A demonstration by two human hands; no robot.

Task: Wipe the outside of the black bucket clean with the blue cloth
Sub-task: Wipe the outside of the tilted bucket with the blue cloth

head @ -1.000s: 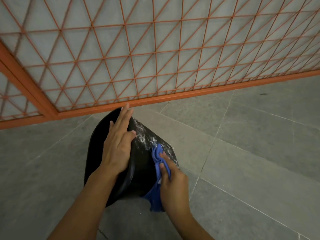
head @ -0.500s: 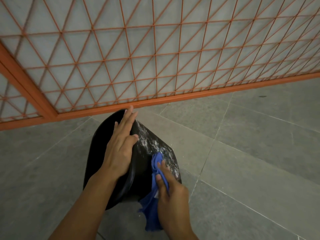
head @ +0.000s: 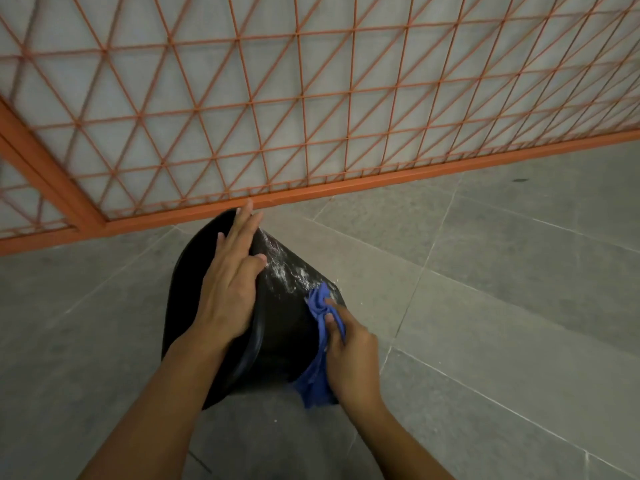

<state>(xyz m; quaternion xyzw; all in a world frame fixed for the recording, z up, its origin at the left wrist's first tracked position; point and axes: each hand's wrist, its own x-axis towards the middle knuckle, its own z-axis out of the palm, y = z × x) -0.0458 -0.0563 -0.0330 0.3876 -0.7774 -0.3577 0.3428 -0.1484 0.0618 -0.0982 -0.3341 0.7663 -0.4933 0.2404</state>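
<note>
Head view is showing you bracing the tilted black plastic bucket [head: 277,327] on the grey tiled floor [head: 485,306] with your left hand [head: 228,289], fingers lying flat and extended. Your right hand [head: 353,355] is closing around the crumpled blue cloth [head: 320,306], pressing it against the bucket's outer wall. White residue [head: 284,268] is lying just up-slope, toward the orange metal grille [head: 311,116]; open floor is waiting rightward.
</note>
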